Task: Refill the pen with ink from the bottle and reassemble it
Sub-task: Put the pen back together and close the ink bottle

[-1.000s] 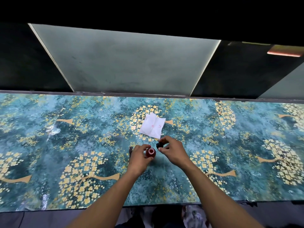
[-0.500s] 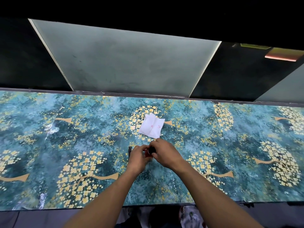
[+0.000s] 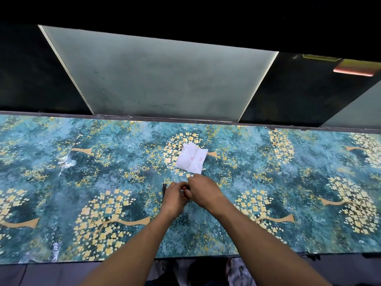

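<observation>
Both my hands meet at the middle of the table over the small red ink bottle (image 3: 186, 194), of which only a sliver shows between them. My left hand (image 3: 174, 198) grips the bottle's side. My right hand (image 3: 203, 190) covers its top, fingers closed on the black cap (image 3: 187, 188), which sits on the bottle's mouth. A black pen (image 3: 164, 189) lies on the table just left of my left hand, mostly hidden behind it.
A crumpled white tissue (image 3: 191, 158) with faint red marks lies just beyond my hands. The table (image 3: 82, 182) carries a teal cloth with gold flower trees. A dark wall with a frosted panel (image 3: 156, 79) rises behind its far edge.
The bottle stood uncapped with the cap held in my right hand beside it. My right hand has since moved left and brought the cap down onto the bottle's mouth.
</observation>
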`<action>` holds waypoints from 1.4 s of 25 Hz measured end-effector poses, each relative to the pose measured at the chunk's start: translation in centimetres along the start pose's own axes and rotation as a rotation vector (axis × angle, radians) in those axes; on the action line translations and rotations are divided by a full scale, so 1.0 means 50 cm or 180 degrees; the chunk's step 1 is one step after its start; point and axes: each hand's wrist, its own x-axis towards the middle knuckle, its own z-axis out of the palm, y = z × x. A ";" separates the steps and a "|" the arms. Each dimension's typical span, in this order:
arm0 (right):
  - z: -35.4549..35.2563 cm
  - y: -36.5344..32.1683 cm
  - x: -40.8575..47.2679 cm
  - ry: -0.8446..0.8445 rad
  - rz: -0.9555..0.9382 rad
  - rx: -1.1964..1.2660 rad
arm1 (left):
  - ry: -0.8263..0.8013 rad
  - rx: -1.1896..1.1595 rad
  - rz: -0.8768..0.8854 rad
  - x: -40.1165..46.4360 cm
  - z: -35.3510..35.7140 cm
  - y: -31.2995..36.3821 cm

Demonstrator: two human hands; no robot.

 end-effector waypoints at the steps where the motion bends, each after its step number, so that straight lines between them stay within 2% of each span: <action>1: 0.000 0.000 -0.001 0.0010 0.0124 -0.0077 | 0.0002 -0.0020 0.0013 -0.001 0.000 0.002; 5: 0.015 0.013 -0.017 0.0128 0.0421 -0.0019 | -0.0058 -0.0128 0.0016 0.007 -0.001 -0.003; 7: 0.021 0.020 -0.022 0.0159 0.0203 0.0359 | -0.0058 -0.0053 0.0005 0.010 -0.003 -0.008; 10: 0.022 0.034 -0.029 -0.0112 -0.0131 0.0724 | -0.0095 -0.0115 -0.0069 0.010 0.002 -0.016; 16: 0.016 0.046 -0.036 0.0275 0.0351 0.0299 | -0.0061 -0.0244 -0.0075 0.019 0.013 -0.029; 21: 0.039 0.051 -0.032 0.0169 0.0012 0.0977 | -0.0097 -0.0326 -0.0065 0.017 0.012 -0.022; 27: 0.050 0.031 -0.027 0.0427 0.0570 0.0665 | -0.0070 -0.0293 -0.0087 0.017 0.012 -0.019; 32: 0.057 0.033 -0.023 0.0202 0.0027 0.1119 | -0.0083 -0.0225 -0.0102 0.016 0.003 -0.013; 35: 0.059 0.039 -0.024 0.0188 0.0057 0.1138 | -0.0182 -0.0296 -0.0136 0.015 0.003 -0.023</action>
